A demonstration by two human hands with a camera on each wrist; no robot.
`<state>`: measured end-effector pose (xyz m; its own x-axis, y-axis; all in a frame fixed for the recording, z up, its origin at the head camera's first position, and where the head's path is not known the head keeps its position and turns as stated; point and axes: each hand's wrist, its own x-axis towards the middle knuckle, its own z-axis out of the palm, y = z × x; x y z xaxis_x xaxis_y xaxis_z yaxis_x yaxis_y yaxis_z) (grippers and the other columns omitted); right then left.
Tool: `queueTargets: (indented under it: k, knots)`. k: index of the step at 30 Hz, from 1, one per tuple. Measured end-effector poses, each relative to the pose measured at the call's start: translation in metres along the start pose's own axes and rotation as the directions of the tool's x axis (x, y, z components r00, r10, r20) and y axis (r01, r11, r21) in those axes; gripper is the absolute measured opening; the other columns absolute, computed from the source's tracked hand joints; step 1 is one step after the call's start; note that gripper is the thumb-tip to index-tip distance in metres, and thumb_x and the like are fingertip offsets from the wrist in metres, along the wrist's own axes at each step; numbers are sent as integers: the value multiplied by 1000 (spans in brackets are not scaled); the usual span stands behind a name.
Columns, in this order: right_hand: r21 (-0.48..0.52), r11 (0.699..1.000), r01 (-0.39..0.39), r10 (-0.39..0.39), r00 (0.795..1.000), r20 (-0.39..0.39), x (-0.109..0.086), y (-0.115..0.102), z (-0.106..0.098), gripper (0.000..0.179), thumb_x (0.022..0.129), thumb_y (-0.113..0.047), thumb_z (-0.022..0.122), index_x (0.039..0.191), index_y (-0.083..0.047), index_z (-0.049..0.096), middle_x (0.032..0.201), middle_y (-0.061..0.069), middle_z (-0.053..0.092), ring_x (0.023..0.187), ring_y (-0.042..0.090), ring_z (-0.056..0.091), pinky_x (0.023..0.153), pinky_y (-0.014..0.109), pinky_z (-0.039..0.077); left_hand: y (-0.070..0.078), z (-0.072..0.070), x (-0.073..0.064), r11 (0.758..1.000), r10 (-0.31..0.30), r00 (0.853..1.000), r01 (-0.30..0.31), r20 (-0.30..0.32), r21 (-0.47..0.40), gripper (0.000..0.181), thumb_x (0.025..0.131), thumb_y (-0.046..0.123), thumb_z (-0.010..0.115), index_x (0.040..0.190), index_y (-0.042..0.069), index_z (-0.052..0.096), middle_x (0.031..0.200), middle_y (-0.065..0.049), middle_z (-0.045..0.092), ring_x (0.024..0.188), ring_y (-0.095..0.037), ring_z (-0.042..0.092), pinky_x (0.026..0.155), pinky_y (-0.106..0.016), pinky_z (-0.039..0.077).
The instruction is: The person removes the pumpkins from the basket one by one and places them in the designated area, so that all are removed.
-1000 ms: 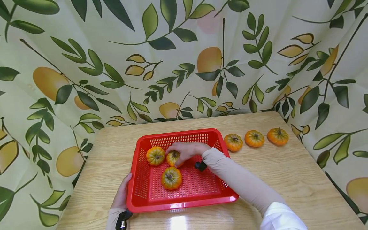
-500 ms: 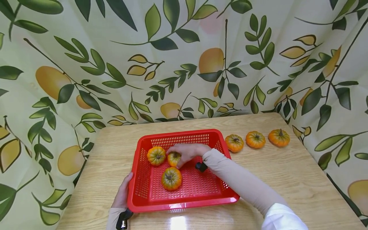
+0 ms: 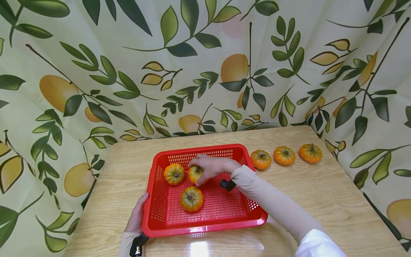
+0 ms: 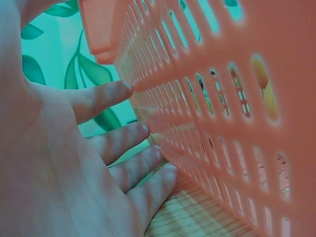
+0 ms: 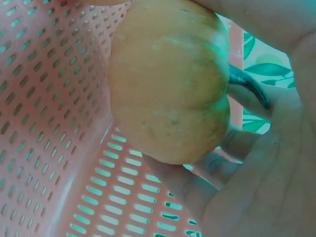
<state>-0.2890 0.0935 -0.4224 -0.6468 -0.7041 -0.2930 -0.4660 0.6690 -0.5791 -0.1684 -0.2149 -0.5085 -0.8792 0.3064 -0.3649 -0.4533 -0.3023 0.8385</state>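
My right hand (image 3: 208,167) is inside the red plastic basket (image 3: 205,230) and grips a small orange pumpkin (image 3: 194,174). In the right wrist view this pumpkin (image 5: 168,84) lies between the thumb and fingers, its dark stem turned toward the palm. Two more small pumpkins sit in the basket: one at the left (image 3: 174,174), one nearer the front (image 3: 191,199). At the basket's left side is my left hand (image 3: 136,214). The left wrist view shows its fingers (image 4: 116,140) fairly straight, with the tips against or close to the slotted wall (image 4: 197,128); its thumb is mostly hidden there.
Three small pumpkins stand in a row on the wooden table (image 3: 321,200), right of the basket: a near one (image 3: 261,159), a middle one (image 3: 284,155) and a far one (image 3: 310,153). Behind the table hangs a leaf-patterned cloth (image 3: 199,89).
My right hand has shifted slightly right and back with the pumpkin in its grip, opening a small gap to the front pumpkin. The left hand and basket stay put.
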Motion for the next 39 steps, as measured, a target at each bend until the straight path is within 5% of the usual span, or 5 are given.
queueTargets:
  k: [8, 20, 39]
  knots:
    - [43, 998, 47, -46, 999, -22, -9, -1, -1, 61, 86, -31, 80, 140, -18, 56, 133, 2, 51, 119, 18, 49, 105, 39, 46, -1, -3, 0, 1000, 0, 999, 0, 47, 0, 42, 104, 56, 28, 127, 40, 59, 119, 10, 68, 110, -11, 65, 98, -35, 54]
    - [63, 997, 49, -46, 997, -58, -28, -5, -8, 55, 84, -35, 83, 132, -28, 59, 128, -5, 52, 116, 13, 51, 103, 34, 47, -4, -1, 1, 999, 34, 999, -34, -11, 41, 41, 103, 57, 30, 124, 39, 60, 116, 10, 69, 106, -11, 65, 94, -35, 55]
    - [79, 995, 59, -48, 991, -128, -56, -10, -24, 55, 85, -36, 81, 135, -30, 57, 130, -6, 51, 118, 13, 50, 103, 36, 47, -3, -2, 0, 999, 35, 999, -35, 6, 29, 40, 104, 56, 30, 125, 39, 59, 115, 9, 70, 106, -11, 66, 93, -35, 56]
